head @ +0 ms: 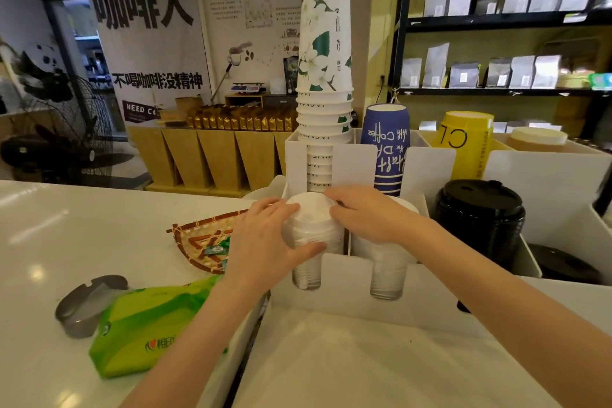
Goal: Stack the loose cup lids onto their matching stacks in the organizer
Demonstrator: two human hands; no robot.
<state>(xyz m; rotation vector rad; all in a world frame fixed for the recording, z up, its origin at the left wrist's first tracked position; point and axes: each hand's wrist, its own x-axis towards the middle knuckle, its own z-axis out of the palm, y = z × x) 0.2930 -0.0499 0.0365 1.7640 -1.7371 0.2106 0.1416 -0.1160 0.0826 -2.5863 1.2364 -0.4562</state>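
Both hands are working at the white organizer (430,305) standing on the white worktop (66,225). The left hand (265,242) is wrapping around the near-left side of the white lid stack (311,232) in the front left slot, thumb lying across its front and fingers curling over the rim of the top lid (309,209). The right hand (367,215) is reaching in from the right, fingertips resting on the far-right edge of that same lid; whether it is pinching the lid or only pressing it, I cannot tell. The lid is sitting on top of its stack, roughly level.

Just to the right, a second white stack (387,272) is filling the neighbouring slot, partly hidden under the right wrist. A black lid stack (480,219) is standing further right. Behind, tall floral cups (324,60), blue cups (387,149) and yellow cups (467,142) are rising from the rear slots.

Left of the organizer, a woven tray (202,238), a green pack (149,328) and a grey ashtray (86,305) are lying on the worktop.
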